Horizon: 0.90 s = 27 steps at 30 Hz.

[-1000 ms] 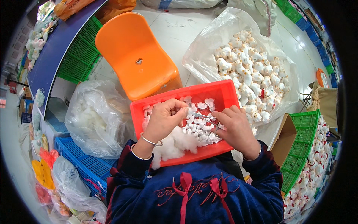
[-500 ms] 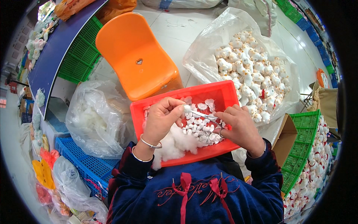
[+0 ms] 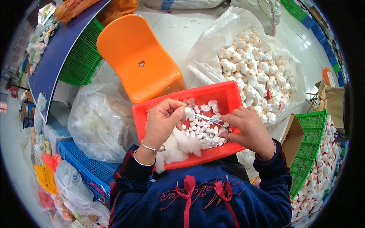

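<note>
— What were the person's hands doing over the red tray [image 3: 222, 95]?

— The left hand [image 3: 163, 122] was curled shut, its fingertips pinching a small white piece [image 3: 189, 112] just above the tray. The right hand [image 3: 248, 127] was closed round a pair of slim metal tweezers [image 3: 208, 119], whose tips reached across to that piece, so the two hands met over the middle of the tray.

— And what lay under them?

— A heap of small white pieces [image 3: 201, 131] filled the tray directly below both hands, and a wad of white stuffing [image 3: 175, 146] sat at the near left corner, beside the left wrist with its thin bangles.

— Further out?

— To the left stood a clear bag of white stuffing [image 3: 99, 121]; beyond the tray was an orange plastic chair [image 3: 138, 57]. To the far right, a big clear bag of small white plush figures [image 3: 251, 70] lay open on the floor, well apart from the hands, with a green crate [image 3: 310, 150] of more figures at the right.
</note>
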Motion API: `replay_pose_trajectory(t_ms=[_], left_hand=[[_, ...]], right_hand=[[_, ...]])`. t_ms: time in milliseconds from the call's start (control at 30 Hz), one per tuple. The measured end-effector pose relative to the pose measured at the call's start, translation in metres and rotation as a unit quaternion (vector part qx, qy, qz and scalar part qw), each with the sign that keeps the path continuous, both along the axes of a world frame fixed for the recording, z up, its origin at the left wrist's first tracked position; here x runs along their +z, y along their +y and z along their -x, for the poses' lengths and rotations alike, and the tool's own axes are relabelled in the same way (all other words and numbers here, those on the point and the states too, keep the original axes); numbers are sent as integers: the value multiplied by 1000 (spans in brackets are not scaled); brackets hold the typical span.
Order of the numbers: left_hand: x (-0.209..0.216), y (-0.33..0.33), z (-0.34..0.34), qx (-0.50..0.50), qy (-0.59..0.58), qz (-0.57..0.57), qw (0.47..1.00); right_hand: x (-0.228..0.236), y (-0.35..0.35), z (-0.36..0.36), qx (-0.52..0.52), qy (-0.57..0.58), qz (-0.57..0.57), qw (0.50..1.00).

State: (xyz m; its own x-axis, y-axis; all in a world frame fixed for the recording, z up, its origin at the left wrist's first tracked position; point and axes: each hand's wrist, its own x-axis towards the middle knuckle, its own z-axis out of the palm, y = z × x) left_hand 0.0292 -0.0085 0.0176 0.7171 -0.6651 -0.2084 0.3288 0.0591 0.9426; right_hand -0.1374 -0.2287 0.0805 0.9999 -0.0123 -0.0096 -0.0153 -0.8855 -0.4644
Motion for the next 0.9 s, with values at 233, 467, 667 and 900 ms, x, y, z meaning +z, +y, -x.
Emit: replay_pose_trajectory(t_ms=[233, 467, 667, 900], left_hand=[[-2, -3, 4, -44, -31, 7, 999], [-12, -9, 4, -82, -10, 4, 997], [-18, -11, -4, -23, 144, 22, 989], [-15, -14, 2, -15, 222, 58, 973]], right_hand=[[5, 3, 0, -8, 42, 20, 999], [-2, 3, -2, 23, 62, 48, 997], [4, -2, 1, -40, 6, 38, 998], [-4, 8, -8, -26, 3, 40, 999]])
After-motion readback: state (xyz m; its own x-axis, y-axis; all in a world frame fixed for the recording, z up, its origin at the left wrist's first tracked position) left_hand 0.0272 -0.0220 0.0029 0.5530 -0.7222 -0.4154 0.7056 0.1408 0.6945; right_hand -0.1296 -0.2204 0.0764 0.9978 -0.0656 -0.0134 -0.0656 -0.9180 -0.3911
